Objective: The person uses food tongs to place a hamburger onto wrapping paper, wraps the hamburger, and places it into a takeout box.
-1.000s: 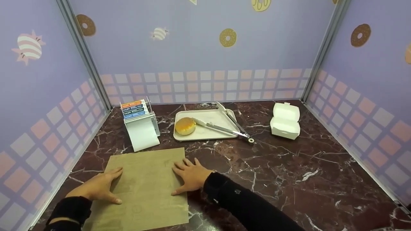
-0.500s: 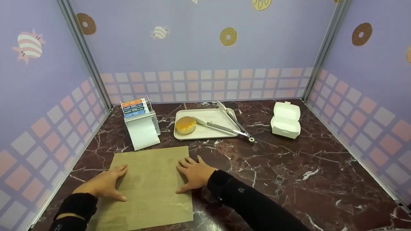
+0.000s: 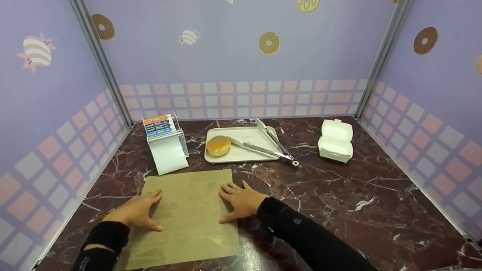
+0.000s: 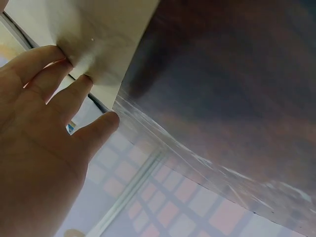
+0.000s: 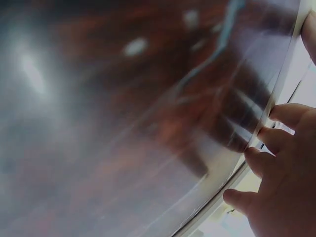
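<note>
A flat sheet of brown paper lies on the dark red marbled table in the head view. On its left side my left hand rests with spread fingers; the left wrist view shows the fingertips on the sheet near its edge. My right hand has its fingers spread too, with fingertips and thumb on the paper's right edge. In the right wrist view, the right hand shows straight fingers along the sheet's edge. Neither hand grips anything.
Behind the paper stands a label dispenser with a white strip hanging down. A white tray holds a bun, with metal tongs lying across it. At the back right is an opened white clamshell box. Patterned walls enclose the table.
Both hands have slid to the right together, and the brown paper has moved right with them. The tray, bun, tongs, dispenser and box stay in place.
</note>
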Demonstrator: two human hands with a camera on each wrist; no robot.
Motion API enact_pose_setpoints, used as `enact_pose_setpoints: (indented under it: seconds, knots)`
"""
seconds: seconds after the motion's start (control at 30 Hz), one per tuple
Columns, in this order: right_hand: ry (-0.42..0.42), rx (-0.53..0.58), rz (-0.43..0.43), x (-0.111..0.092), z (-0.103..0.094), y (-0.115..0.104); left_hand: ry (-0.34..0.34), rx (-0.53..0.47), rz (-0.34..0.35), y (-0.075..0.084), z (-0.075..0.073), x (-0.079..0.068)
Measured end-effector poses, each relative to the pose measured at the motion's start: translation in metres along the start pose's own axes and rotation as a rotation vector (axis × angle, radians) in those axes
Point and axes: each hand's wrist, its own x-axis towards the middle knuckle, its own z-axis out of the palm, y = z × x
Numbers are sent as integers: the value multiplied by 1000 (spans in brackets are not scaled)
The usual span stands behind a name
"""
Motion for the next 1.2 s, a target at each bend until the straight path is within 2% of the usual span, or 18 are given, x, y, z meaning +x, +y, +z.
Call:
enact_pose_setpoints:
  seconds: [0.5, 0.9, 1.2]
  knots:
    - [-15, 47, -8, -29, 5, 41, -25, 45, -27, 43, 3, 29]
    - [-20, 120, 7, -49, 6, 68, -24, 58, -15, 65, 9, 51]
    - [-14, 157, 4, -66, 5, 85, -45, 67, -35, 85, 11, 66]
